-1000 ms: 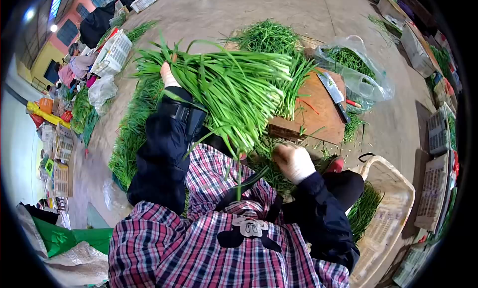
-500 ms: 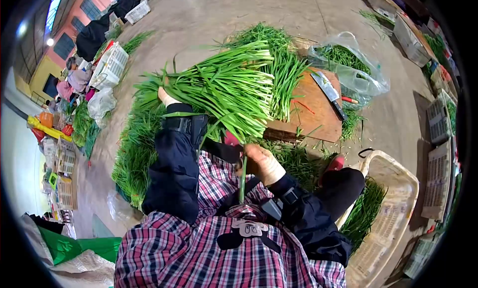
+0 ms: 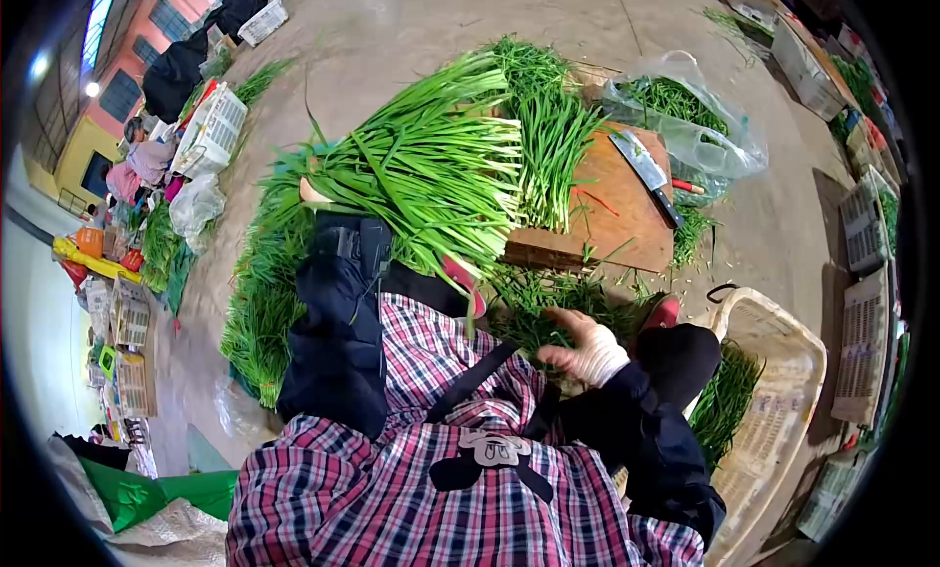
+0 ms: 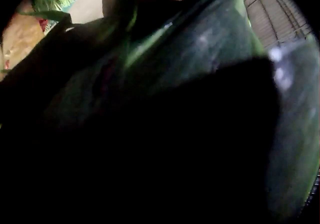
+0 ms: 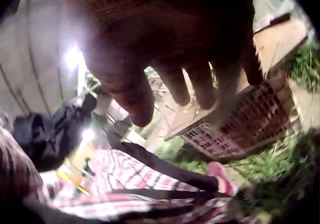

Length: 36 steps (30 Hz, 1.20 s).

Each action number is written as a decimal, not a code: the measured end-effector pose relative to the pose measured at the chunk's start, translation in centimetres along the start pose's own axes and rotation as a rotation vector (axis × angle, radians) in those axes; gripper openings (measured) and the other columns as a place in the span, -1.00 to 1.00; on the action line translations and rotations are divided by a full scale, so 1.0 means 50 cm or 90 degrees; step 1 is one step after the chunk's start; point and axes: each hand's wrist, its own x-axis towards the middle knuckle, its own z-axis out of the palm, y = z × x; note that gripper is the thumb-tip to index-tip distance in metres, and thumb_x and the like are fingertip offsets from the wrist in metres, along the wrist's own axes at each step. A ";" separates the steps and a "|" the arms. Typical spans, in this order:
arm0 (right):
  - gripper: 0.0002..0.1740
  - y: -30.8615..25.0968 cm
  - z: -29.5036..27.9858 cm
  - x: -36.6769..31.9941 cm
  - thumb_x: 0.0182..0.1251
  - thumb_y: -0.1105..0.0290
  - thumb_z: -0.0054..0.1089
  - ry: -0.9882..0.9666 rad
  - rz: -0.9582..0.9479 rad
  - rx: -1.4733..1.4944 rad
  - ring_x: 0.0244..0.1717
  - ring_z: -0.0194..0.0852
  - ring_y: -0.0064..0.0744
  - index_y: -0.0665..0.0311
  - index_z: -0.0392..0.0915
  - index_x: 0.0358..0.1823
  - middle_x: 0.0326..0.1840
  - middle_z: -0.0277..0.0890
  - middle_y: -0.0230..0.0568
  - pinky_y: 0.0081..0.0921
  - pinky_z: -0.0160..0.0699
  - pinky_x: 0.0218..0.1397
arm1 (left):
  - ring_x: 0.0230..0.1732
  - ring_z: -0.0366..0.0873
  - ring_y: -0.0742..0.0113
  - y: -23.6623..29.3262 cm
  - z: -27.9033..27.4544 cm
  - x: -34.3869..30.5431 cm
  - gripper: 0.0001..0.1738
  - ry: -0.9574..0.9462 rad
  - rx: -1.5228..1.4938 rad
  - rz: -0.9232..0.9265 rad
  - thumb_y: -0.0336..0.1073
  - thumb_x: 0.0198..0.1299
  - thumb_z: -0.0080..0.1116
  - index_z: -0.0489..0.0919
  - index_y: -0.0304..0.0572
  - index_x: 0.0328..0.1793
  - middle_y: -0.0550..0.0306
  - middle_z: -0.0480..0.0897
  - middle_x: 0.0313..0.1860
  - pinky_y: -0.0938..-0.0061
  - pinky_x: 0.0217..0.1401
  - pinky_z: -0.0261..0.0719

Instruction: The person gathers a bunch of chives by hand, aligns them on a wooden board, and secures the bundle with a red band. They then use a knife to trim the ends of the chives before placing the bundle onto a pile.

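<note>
The person's left hand (image 3: 311, 191) holds a big bunch of green stalks (image 3: 431, 170) by its leafy end, the pale ends pointing towards a wooden board (image 3: 627, 214). Leaves hide most of that hand, so how tightly its grip closes is hard to tell. The right hand (image 3: 582, 344) has its fingers spread, its grip open and holding nothing, near the lap. On the board lie a knife (image 3: 641, 168) and more greens (image 3: 546, 161), beside a plastic bag (image 3: 739, 148).
</note>
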 end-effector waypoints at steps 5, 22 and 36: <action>-0.26 -0.104 0.056 0.087 0.23 0.01 0.22 -0.067 -0.054 0.705 0.11 0.39 -0.42 0.45 0.31 0.25 0.14 0.47 -0.13 -0.50 0.35 0.17 | 0.03 0.50 -0.25 -0.057 0.100 0.016 -0.39 0.437 0.201 0.220 0.00 0.26 -0.12 0.41 -0.47 0.17 -0.31 0.50 0.11 -0.12 0.16 0.44; -0.34 0.014 0.019 0.007 0.07 0.16 0.33 0.073 -0.017 0.185 0.19 0.39 -0.10 0.18 0.40 0.23 0.19 0.43 -0.04 -0.29 0.37 0.21 | 0.04 0.49 -0.22 -0.052 0.072 -0.010 -0.39 0.225 0.023 0.104 0.04 0.23 -0.11 0.46 -0.42 0.11 -0.31 0.52 0.08 -0.12 0.14 0.44; -0.75 -0.138 0.119 0.152 0.21 0.32 0.27 0.315 -0.021 1.060 -0.31 0.58 -0.41 0.27 0.52 -0.14 -0.21 0.56 -0.26 -0.45 0.61 -0.41 | -0.01 0.50 -0.20 -0.118 0.150 -0.022 -0.43 0.388 0.033 0.204 0.12 0.14 -0.04 0.51 -0.21 0.05 -0.22 0.54 0.05 -0.15 0.06 0.45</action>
